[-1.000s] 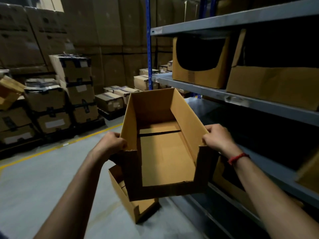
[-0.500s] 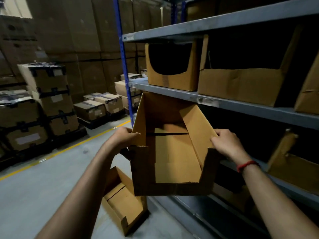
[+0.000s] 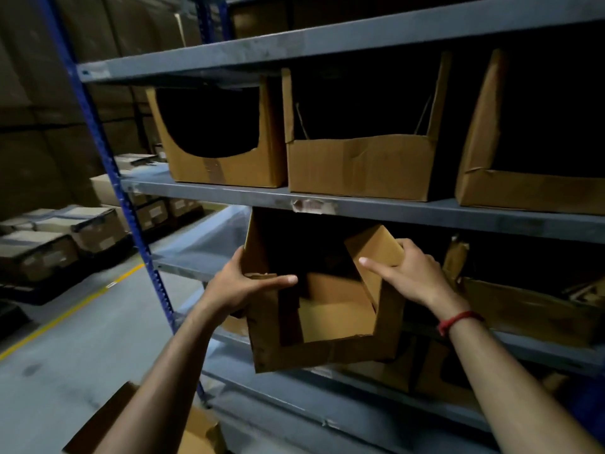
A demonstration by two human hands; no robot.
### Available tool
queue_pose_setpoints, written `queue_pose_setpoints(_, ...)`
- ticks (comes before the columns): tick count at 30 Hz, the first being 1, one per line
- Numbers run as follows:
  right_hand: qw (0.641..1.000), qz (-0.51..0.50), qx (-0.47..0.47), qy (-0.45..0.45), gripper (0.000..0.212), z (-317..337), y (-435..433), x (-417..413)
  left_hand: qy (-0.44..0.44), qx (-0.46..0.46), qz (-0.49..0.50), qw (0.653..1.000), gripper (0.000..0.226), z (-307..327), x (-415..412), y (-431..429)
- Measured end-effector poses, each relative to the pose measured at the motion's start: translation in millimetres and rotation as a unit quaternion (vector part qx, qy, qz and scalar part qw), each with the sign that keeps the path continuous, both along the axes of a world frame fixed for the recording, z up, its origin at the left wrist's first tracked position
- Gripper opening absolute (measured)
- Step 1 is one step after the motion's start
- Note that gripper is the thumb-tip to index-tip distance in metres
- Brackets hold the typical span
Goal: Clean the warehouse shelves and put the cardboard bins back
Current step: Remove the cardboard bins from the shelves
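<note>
gripping cardboard bin (image 3: pixel 322 353), left hand (image 3: pixel 240 285), right hand (image 3: pixel 414 275) opposite sides

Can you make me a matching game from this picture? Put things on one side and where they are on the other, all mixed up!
Things:
1. red band
2. bin with the round cut-out
3. yellow line
4. tilted bin

Places:
A. on the floor
B. between the left hand and the right hand
C. round the right wrist
D. on the shelf above the tilted bin, far left

Pairs: 1-C, 2-D, 3-A, 4-B
</note>
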State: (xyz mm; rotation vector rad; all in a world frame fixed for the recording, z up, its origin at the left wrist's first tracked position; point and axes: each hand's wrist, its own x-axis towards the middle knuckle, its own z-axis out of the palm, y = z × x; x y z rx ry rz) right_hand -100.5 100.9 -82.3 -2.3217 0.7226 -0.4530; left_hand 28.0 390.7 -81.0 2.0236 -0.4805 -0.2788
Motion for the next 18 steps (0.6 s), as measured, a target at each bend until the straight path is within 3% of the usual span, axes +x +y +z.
queue_pose_setpoints(4,1.0,-0.013,-0.014,0.024,0.083,-7,2,8,-0.012,-0.013,-0.021,1.0,0.116,-8,32,-5)
queue_pose_setpoints(9,0.999,-0.044,-0.006,-0.027,0.086,-19,2,19,-0.018,-0.03,-0.051,0.998,0.116,-9,72,-17)
queue_pose_setpoints(14,0.996,-0.078,-0.017,-0.044,0.092,-26,-11,31,-0.035,-0.062,-0.019,0.997,0.12,-29,100,-40)
queue_pose_setpoints(18,0.992,-0.087,-0.014,-0.089,0.08,-28,-27,42,-0.034,-0.088,0.005,0.995,0.112,-36,109,-69)
